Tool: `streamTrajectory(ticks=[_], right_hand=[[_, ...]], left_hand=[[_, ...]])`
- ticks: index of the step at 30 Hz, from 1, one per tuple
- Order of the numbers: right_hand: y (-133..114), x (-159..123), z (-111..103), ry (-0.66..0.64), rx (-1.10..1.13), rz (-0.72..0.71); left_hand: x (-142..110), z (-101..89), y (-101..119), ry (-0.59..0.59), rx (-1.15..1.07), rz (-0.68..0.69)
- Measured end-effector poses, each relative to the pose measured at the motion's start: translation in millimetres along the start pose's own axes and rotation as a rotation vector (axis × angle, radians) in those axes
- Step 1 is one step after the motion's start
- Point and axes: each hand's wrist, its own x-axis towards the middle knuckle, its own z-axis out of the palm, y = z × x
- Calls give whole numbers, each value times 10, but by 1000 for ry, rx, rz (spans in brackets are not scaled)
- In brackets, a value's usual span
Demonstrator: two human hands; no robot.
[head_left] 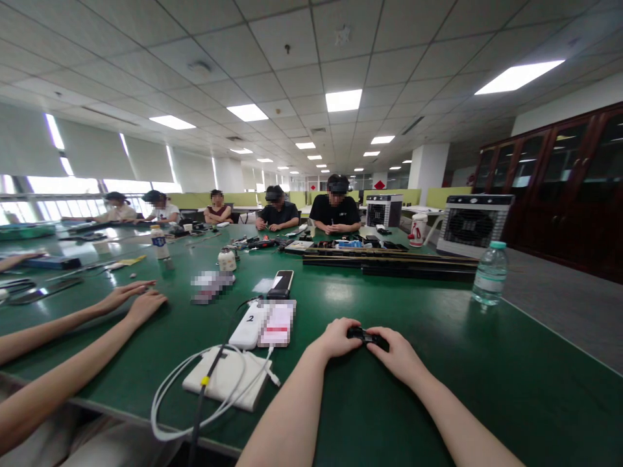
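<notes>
- The left hand's (342,338) fingers close on one end of a small black object (365,335), thumb toward the wearer.
- The right hand's (393,351) fingers grip the other end, so the object sits between both hands, low over the green table (487,363); whether it touches the surface cannot be told.
- Left of the hands lie a pixelated phone (277,322) with a white cable (168,383), a white power bank (247,325) marked "2" and a cream-coloured pad (228,376).
- Beyond these lies a dark-screened phone (281,284).
- Near the table's right edge stands a capped water bottle (489,275).
- At far left, a neighbour's forearms (92,363) rest on the table.
- Across it, behind long dark strips (389,259), sit more people (335,211).
</notes>
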Motion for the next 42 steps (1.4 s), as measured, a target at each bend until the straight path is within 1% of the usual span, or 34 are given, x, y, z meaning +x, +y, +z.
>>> streamTrajectory(ticks=[16, 26, 30, 34, 39, 42], right_hand=[[25, 6, 10, 2, -15, -6], [33, 13, 21, 7, 5, -4], [47, 16, 30, 23, 25, -26], [37, 32, 22, 76, 56, -33], [-43, 37, -62, 237, 173, 25], [-54, 36, -106, 300, 243, 67]], left_hand=[[-17, -23, 34, -12, -1, -23], [-17, -43, 51, -19, 17, -6], [-12, -41, 39, -24, 16, 12], [-3, -25, 18, -19, 11, 12], [-14, -11, 26, 19, -20, -10], [-20, -5, 31, 31, -62, -40]])
